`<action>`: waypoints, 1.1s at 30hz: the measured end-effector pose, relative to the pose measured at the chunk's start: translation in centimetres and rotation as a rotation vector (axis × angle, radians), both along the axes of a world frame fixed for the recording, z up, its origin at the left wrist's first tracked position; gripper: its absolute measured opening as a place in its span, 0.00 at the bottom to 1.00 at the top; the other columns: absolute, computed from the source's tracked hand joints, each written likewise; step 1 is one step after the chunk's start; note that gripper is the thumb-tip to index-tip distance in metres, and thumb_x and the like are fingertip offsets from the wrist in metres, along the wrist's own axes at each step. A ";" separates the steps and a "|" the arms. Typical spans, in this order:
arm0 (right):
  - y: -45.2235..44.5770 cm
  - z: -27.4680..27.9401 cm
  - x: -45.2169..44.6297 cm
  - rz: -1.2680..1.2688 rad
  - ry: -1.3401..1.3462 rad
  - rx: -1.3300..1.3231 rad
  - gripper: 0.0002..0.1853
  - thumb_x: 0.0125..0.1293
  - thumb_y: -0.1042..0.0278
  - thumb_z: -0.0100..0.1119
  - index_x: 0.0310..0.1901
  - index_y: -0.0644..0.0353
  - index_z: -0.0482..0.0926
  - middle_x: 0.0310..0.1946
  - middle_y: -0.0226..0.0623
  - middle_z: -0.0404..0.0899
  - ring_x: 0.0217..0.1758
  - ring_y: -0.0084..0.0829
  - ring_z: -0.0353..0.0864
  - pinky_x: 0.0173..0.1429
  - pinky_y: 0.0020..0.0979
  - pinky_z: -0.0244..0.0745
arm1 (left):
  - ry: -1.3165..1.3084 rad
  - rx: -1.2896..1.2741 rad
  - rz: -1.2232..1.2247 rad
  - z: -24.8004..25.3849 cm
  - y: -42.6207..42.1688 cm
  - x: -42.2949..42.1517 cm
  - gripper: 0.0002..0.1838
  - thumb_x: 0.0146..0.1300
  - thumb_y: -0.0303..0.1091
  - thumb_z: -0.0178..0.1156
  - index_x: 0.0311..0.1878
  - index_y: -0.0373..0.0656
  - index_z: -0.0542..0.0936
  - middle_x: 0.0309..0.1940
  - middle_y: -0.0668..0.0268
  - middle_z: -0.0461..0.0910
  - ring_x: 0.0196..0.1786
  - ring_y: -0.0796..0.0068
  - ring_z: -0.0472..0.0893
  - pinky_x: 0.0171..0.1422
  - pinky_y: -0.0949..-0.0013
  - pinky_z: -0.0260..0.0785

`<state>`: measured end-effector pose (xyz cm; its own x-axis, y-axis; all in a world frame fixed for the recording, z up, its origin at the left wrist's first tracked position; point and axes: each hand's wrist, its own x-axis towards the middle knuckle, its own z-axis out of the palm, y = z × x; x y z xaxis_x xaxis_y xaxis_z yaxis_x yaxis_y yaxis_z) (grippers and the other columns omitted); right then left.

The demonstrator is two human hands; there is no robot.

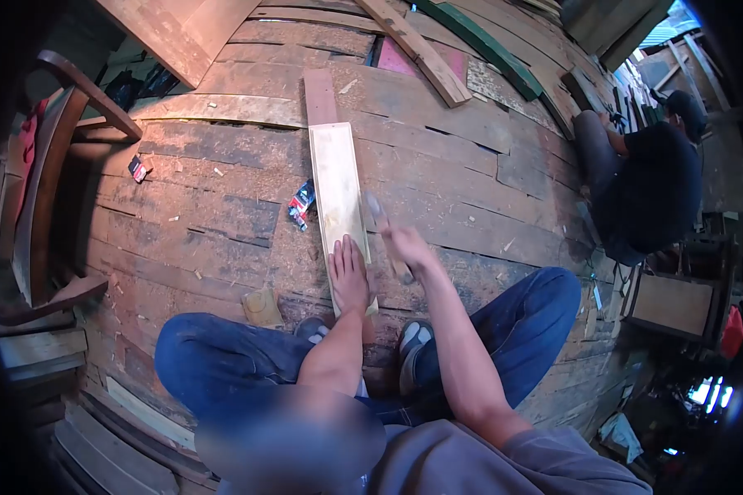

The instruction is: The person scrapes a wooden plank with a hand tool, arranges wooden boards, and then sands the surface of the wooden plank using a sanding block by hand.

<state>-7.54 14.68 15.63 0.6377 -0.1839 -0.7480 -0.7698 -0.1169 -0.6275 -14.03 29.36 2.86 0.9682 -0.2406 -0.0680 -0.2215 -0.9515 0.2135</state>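
A long pale wooden board (pixel 336 173) with a raised edge lies between my knees, pointing away from me, over a reddish plank (pixel 320 92). My left hand (pixel 350 276) rests flat on its near part, fingers stretched forward. Just right of the board, my right hand (pixel 406 247) is closed around a hand tool (pixel 377 209) with a greyish far end and a wooden near end. Motion blur hides its exact kind. Beside the board's left edge lies a small blue and red packet (pixel 301 205).
Wood shavings litter the plank floor (pixel 223 186). A wooden chair-like frame (pixel 54 190) stands at left, and a dark red-and-white box (pixel 137 169) lies near it. Beams (pixel 421 54) lie ahead. Another person (pixel 648 181) crouches at right. A small wooden block (pixel 262 307) sits by my left knee.
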 end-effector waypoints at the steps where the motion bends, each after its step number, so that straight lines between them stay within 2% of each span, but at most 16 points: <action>1: 0.4 -0.8 1.4 -0.040 -0.129 0.004 0.24 0.72 0.55 0.55 0.65 0.57 0.78 0.44 0.46 0.86 0.44 0.35 0.84 0.49 0.38 0.79 | 0.017 0.058 -0.007 0.0 0.0 0.0 0.44 0.67 0.42 0.56 0.82 0.42 0.48 0.84 0.65 0.44 0.85 0.64 0.43 0.88 0.56 0.32; 2: 1.0 -1.7 2.8 -0.078 -0.257 0.008 0.26 0.73 0.53 0.55 0.68 0.55 0.75 0.43 0.47 0.86 0.43 0.38 0.86 0.47 0.40 0.79 | 0.033 0.037 -0.003 0.1 0.0 -0.1 0.44 0.66 0.42 0.56 0.82 0.42 0.49 0.84 0.65 0.43 0.85 0.64 0.42 0.88 0.56 0.32; 5: 2.4 -3.7 5.8 0.346 -0.488 -0.573 0.31 0.72 0.54 0.55 0.75 0.48 0.65 0.50 0.60 0.80 0.40 0.51 0.87 0.47 0.47 0.81 | 0.074 -0.105 0.020 0.8 0.1 0.0 0.44 0.65 0.41 0.56 0.81 0.41 0.50 0.84 0.63 0.44 0.85 0.63 0.42 0.87 0.55 0.32; 8: 4.3 -4.7 3.8 0.669 -0.433 -0.818 0.36 0.70 0.57 0.55 0.79 0.42 0.57 0.60 0.74 0.68 0.40 0.66 0.84 0.49 0.53 0.82 | 0.020 -0.174 0.015 0.8 0.2 0.2 0.44 0.64 0.42 0.56 0.81 0.39 0.51 0.84 0.61 0.45 0.85 0.62 0.42 0.87 0.54 0.32; 9: 4.0 -6.3 3.3 0.692 -0.475 -0.833 0.40 0.68 0.59 0.55 0.80 0.38 0.52 0.64 0.79 0.60 0.36 0.68 0.84 0.47 0.55 0.84 | 0.110 -0.181 0.021 1.3 0.2 0.2 0.44 0.63 0.43 0.55 0.80 0.38 0.52 0.84 0.61 0.45 0.85 0.61 0.42 0.87 0.54 0.33; 13: 1.8 -5.8 6.9 0.899 -0.338 -0.871 0.39 0.72 0.54 0.50 0.81 0.38 0.45 0.68 0.75 0.61 0.45 0.65 0.85 0.51 0.56 0.82 | 0.101 -0.155 0.025 1.2 0.1 0.2 0.44 0.65 0.46 0.54 0.81 0.38 0.51 0.84 0.60 0.44 0.85 0.61 0.42 0.87 0.55 0.31; 18: 2.1 -8.0 16.9 0.799 -0.459 -0.888 0.38 0.73 0.52 0.49 0.81 0.40 0.47 0.65 0.71 0.66 0.46 0.64 0.85 0.52 0.57 0.82 | 0.080 -0.162 0.046 0.8 0.0 0.0 0.43 0.67 0.47 0.51 0.81 0.38 0.51 0.84 0.60 0.44 0.85 0.61 0.42 0.87 0.55 0.31; 20: 2.9 -8.3 18.3 0.758 -0.492 -0.910 0.38 0.72 0.53 0.49 0.80 0.42 0.48 0.62 0.69 0.67 0.45 0.64 0.85 0.51 0.57 0.82 | 0.083 -0.186 0.060 0.8 -0.1 0.3 0.42 0.68 0.47 0.50 0.81 0.39 0.51 0.84 0.61 0.45 0.85 0.62 0.43 0.87 0.55 0.31; 23: 3.6 -8.8 16.4 0.701 -0.528 -0.893 0.39 0.71 0.55 0.51 0.80 0.45 0.48 0.59 0.68 0.68 0.42 0.64 0.85 0.47 0.57 0.83 | 0.102 -0.161 0.060 0.9 -0.1 0.1 0.42 0.68 0.48 0.50 0.81 0.40 0.52 0.84 0.62 0.46 0.85 0.63 0.43 0.87 0.55 0.31; 24: 3.7 -9.0 13.5 0.669 -0.561 -0.869 0.39 0.71 0.57 0.52 0.80 0.46 0.47 0.59 0.68 0.68 0.41 0.64 0.85 0.45 0.57 0.83 | 0.105 -0.130 0.053 0.6 -0.3 0.2 0.41 0.68 0.49 0.50 0.81 0.40 0.53 0.84 0.62 0.45 0.85 0.63 0.42 0.87 0.55 0.31; 28: 3.3 -7.2 1.9 0.724 -0.405 -0.765 0.43 0.71 0.57 0.54 0.82 0.44 0.43 0.57 0.69 0.68 0.37 0.64 0.84 0.42 0.58 0.83 | 0.223 -0.084 0.027 1.8 0.1 0.6 0.43 0.66 0.49 0.54 0.81 0.42 0.54 0.84 0.63 0.44 0.86 0.64 0.41 0.87 0.55 0.31; 29: 3.5 -7.0 1.7 0.726 -0.388 -0.776 0.43 0.71 0.57 0.53 0.82 0.44 0.43 0.57 0.68 0.68 0.37 0.64 0.84 0.42 0.58 0.83 | 0.164 -0.024 0.025 1.7 -0.1 0.5 0.45 0.64 0.49 0.57 0.81 0.42 0.54 0.84 0.63 0.44 0.86 0.63 0.41 0.87 0.56 0.31; 32: 4.0 -7.4 3.2 0.718 -0.394 -0.814 0.42 0.71 0.56 0.53 0.82 0.44 0.43 0.57 0.66 0.68 0.37 0.64 0.84 0.44 0.57 0.83 | 0.206 -0.166 0.039 2.2 0.1 0.6 0.45 0.62 0.43 0.57 0.80 0.40 0.53 0.83 0.61 0.46 0.85 0.62 0.42 0.87 0.54 0.32; 33: 3.8 -8.1 5.2 0.719 -0.430 -0.822 0.42 0.71 0.57 0.53 0.82 0.44 0.43 0.57 0.66 0.69 0.38 0.64 0.84 0.45 0.57 0.83 | 0.192 -0.156 0.035 1.6 0.1 0.4 0.45 0.63 0.44 0.54 0.81 0.40 0.52 0.83 0.61 0.46 0.85 0.62 0.42 0.87 0.54 0.32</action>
